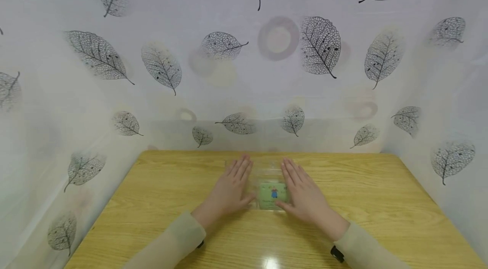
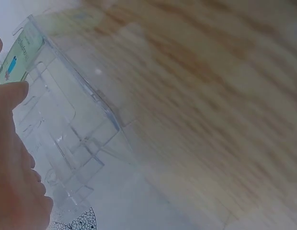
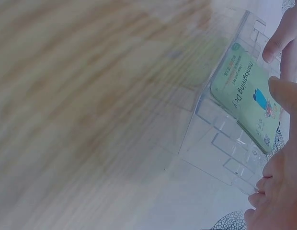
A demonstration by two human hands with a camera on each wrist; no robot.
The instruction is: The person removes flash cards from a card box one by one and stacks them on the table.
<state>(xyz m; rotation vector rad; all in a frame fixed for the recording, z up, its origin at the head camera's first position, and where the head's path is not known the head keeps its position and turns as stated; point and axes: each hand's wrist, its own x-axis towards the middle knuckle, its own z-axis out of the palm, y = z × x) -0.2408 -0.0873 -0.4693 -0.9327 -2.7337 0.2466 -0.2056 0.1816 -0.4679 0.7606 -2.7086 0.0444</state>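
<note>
A clear plastic tray (image 1: pixel 268 170) with moulded compartments lies near the far edge of the table. In its near right compartment sits a green card (image 1: pixel 271 192), lettered "Thanksgiving Day" in the right wrist view, with a small blue-and-red figure. My left hand (image 1: pixel 230 188) lies along the tray's left side, fingers straight and pointing away, thumb over the near left part. Along the right side is my right hand (image 1: pixel 306 195), its fingers also straight, with the thumb tip over the card's lower right. The left wrist view shows the tray's bare compartments (image 2: pixel 67 110).
The wooden table (image 1: pixel 171 184) has a glossy top that reflects the tray. A pale curtain (image 1: pixel 263 91) printed with dark leaves hangs behind the table and along both sides. Beige sleeves (image 1: pixel 171 239) cover both forearms, with a dark strap (image 1: pixel 337 253) at the right one.
</note>
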